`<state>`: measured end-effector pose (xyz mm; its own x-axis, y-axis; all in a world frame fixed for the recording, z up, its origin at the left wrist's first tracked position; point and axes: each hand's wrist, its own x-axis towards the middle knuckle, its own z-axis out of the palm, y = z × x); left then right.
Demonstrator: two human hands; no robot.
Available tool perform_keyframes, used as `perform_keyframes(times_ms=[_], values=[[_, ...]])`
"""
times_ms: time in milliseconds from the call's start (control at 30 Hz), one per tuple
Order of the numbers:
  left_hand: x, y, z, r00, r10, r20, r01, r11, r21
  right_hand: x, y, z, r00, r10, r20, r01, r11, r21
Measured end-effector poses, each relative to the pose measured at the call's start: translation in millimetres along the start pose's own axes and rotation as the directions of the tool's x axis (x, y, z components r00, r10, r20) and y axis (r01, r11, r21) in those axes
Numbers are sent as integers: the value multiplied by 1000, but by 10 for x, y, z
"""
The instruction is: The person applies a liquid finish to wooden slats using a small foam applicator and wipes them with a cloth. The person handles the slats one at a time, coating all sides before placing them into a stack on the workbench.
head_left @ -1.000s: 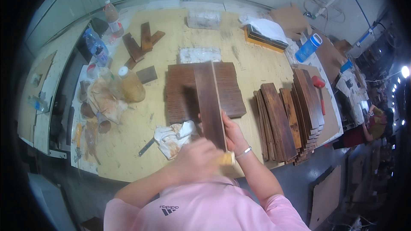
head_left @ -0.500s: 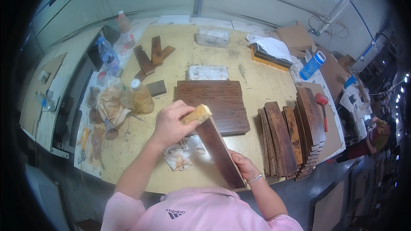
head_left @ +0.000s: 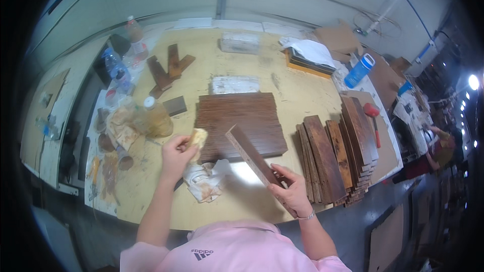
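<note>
Pinched in my left hand (head_left: 176,156) is a yellowish sponge-like block (head_left: 198,139), held above the table just left of the stacked dark boards. My right hand (head_left: 292,190) grips a dark brown wooden board (head_left: 254,157) near its lower end, tilted with its far end up to the left and a narrow edge showing. Beyond both hands lies a block of dark wooden strips (head_left: 239,121) set side by side. A stained white cloth (head_left: 204,181) lies on the table between my forearms.
To the right, several brown boards (head_left: 322,161) lean in a row by a red mallet (head_left: 372,111). A jar of amber liquid (head_left: 159,121), bottles (head_left: 117,65) and a stained rag (head_left: 122,127) stand left. A blue bottle (head_left: 360,71) is at back right. Another person (head_left: 441,146) works far right.
My left hand has drawn the sponge-like block left, away from the board's end. The board has turned in my right hand, which has shifted slightly up, and now shows its narrow edge.
</note>
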<state>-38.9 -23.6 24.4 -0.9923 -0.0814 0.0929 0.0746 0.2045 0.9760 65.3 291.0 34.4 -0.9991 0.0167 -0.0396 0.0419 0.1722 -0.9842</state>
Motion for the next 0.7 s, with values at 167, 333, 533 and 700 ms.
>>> perform_keyframes(times_ms=[167, 333, 533, 700], values=[[-112, -166, -160, 997, -82, -9, 81, 992, -96, 54, -75, -475, 782, -522, -340, 102, 645, -757], [-192, -232, -73, 992, -120, 44, 125, 981, -150, 126, 3, -1019, 760, -448, -470, -214, 511, -833], [-223, -295, 44, 988, -125, 91, 137, 981, -139, 197, 103, -967, 759, -574, -308, -7, 465, -885], [-301, -254, 198, 957, -178, 229, 235, 938, -253, 366, 509, -162, 873, -487, -26, 303, 583, -753]])
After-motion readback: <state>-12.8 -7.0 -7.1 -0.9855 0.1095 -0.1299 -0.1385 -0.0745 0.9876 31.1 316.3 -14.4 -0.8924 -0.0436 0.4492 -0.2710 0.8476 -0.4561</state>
